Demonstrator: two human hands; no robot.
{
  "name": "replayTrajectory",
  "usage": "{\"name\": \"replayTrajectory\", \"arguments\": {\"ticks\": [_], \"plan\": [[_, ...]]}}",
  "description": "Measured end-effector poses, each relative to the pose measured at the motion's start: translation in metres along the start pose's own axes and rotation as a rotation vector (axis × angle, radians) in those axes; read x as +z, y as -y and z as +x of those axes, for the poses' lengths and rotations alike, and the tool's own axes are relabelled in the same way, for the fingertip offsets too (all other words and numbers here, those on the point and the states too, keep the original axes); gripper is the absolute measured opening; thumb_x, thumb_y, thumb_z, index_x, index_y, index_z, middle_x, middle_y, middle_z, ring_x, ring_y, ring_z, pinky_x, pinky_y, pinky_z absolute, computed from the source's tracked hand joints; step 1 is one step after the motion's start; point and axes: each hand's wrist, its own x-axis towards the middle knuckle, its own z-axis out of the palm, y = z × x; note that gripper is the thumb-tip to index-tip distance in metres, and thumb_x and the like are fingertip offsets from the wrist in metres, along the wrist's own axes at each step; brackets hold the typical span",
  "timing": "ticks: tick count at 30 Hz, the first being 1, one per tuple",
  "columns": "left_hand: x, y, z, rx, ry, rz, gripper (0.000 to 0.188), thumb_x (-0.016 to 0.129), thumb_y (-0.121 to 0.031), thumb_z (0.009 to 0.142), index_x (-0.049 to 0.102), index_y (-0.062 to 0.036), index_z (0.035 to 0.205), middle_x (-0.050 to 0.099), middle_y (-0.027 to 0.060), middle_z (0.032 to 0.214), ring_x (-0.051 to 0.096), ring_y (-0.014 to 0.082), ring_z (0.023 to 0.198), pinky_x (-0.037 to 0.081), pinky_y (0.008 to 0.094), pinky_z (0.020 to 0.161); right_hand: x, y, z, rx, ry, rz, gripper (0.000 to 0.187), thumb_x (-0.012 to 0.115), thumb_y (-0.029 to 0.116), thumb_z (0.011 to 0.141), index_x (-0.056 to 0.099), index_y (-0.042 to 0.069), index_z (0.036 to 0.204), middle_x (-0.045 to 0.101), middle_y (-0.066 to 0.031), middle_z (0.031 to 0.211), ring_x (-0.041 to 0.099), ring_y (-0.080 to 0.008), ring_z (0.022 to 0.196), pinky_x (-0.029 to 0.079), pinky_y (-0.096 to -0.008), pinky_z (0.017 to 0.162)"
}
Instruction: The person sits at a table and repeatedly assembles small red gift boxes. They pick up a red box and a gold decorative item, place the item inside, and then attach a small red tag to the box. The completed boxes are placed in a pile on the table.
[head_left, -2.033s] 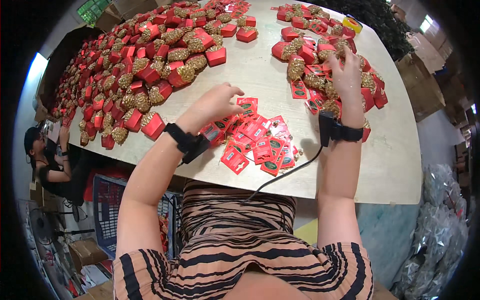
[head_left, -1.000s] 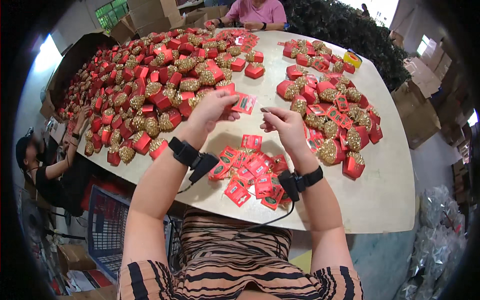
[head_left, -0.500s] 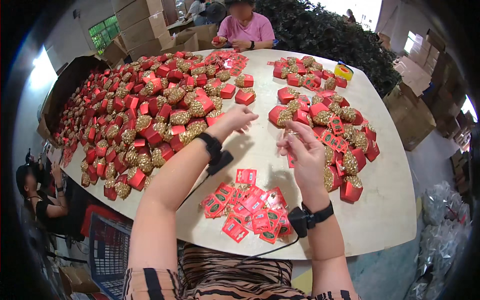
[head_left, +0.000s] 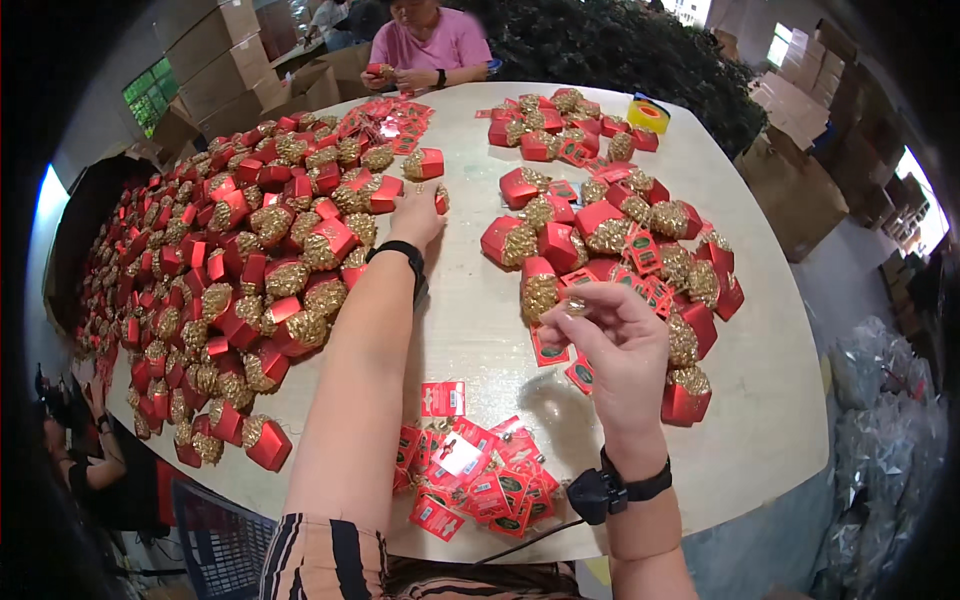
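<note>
1. Reaches with the left hand [head_left: 418,217] over the middle of the table [head_left: 745,440], fingers at a gold-and-red ornament [head_left: 442,199] left of centre, toward the far edge; cannot tell that grip as closed or loose
2. Holds the right hand [head_left: 630,350] above the table, right of centre, thumb and forefinger pinched on a small gold bit [head_left: 574,306], too small to name
3. Has a loose pile of red hang tags [head_left: 487,495] at the near edge, between the forearms, with a single tag [head_left: 443,399] at its far side
4. Has a large ornament heap [head_left: 265,275] along the left edge
5. Has a smaller ornament group [head_left: 605,232] toward the right edge, red tags among it, just beyond the right hand
6. Has a yellow tape roll [head_left: 648,117] near the far right corner
7. Faces a person in a pink shirt [head_left: 445,45] across the far edge
</note>
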Motion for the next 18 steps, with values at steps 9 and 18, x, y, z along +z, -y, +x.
{"name": "replayTrajectory", "arguments": {"ticks": [9,18], "plan": [[-0.056,-0.013,-0.04,-0.098,0.124,-0.597,0.046,0.064,-0.018,0.073,0.053,-0.0056,0.115,0.059,0.0169,0.104,0.06,0.0284,0.094,0.05,0.0383,0.081,0.006,-0.009,0.004,-0.027,0.072,-0.128,0.02,0.05,0.005,0.088,0.061,-0.004,0.102,0.057,-0.0041,0.08,0.053,-0.007,0.065,0.045,-0.0203,0.061],[-0.19,-0.042,-0.159,-0.267,0.704,-2.057,0.045,0.053,-0.037,0.088,0.047,-0.0035,0.118,0.059,0.014,0.106,0.061,0.0265,0.084,0.051,0.0381,0.074,0.011,-0.03,0.001,-0.089,0.12,-0.246,0.024,0.045,0.015,0.092,0.06,-0.004,0.089,0.055,-0.0051,0.064,0.05,-0.007,0.048,0.04,-0.0219,0.045]]}}
